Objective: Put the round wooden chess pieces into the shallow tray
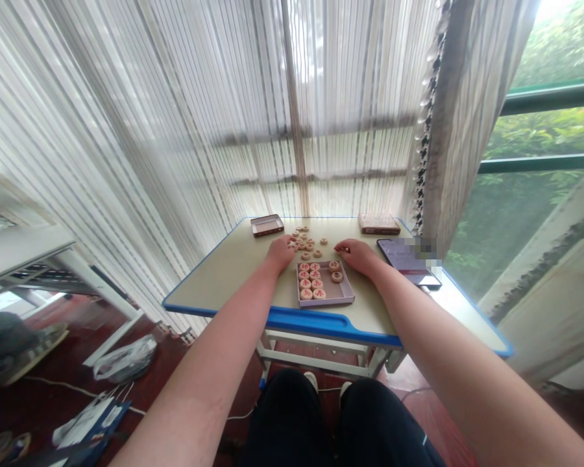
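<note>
Round wooden Chinese chess pieces [310, 247] lie in a loose pile in the middle of the table. My left hand [280, 250] is at the pile's left side, its fingers curled against the nearest pieces; whether one is gripped is hidden. My right hand [356, 251] rests over the table to the right of the pile, fingers bent together, and I cannot make out what is in them. Between my forearms sits a shallow open box [344, 294]. Two columns of red-marked pieces [316, 284] fill its left side, and two dark-marked pieces [337, 277] lie at its upper right.
An open box lid or tray [267, 225] lies at the table's back left, and a closed box [379, 224] at the back right. A tablet or phone [409, 263] lies right of my right hand. The blue-edged table [209, 279] stands against a striped curtain [350, 130].
</note>
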`<action>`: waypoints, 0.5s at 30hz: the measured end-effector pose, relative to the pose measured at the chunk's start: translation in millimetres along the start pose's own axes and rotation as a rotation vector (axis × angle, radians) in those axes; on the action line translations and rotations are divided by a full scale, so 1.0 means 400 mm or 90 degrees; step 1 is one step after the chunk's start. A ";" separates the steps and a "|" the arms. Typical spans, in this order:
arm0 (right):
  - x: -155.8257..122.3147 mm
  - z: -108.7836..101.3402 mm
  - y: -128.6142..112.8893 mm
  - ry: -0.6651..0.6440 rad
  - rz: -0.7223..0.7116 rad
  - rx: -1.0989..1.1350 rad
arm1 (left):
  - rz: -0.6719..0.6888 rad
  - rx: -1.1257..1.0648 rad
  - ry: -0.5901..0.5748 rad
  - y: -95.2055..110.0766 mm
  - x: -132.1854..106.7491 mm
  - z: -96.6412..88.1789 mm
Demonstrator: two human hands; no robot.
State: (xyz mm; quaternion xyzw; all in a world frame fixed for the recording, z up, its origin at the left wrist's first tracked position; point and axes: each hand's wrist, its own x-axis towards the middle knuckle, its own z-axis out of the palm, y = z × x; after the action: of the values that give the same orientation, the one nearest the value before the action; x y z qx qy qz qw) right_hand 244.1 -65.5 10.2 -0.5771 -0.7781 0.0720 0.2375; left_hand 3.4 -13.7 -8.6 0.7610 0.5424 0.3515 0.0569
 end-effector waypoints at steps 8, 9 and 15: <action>0.013 0.017 0.011 0.020 -0.027 0.026 | 0.119 -0.143 -0.131 0.046 0.001 0.005; 0.015 0.020 0.013 0.020 -0.028 0.028 | 0.107 -0.152 -0.141 0.048 0.001 0.007; 0.014 0.020 0.009 0.026 -0.016 0.023 | 0.001 -0.172 -0.113 0.042 -0.003 0.007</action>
State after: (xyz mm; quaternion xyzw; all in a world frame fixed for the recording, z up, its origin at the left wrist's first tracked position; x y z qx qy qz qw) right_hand 242.2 -57.9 3.3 -0.5644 -0.7786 0.0710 0.2648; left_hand 18.3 -20.6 -3.4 0.7748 0.4828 0.3524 0.2060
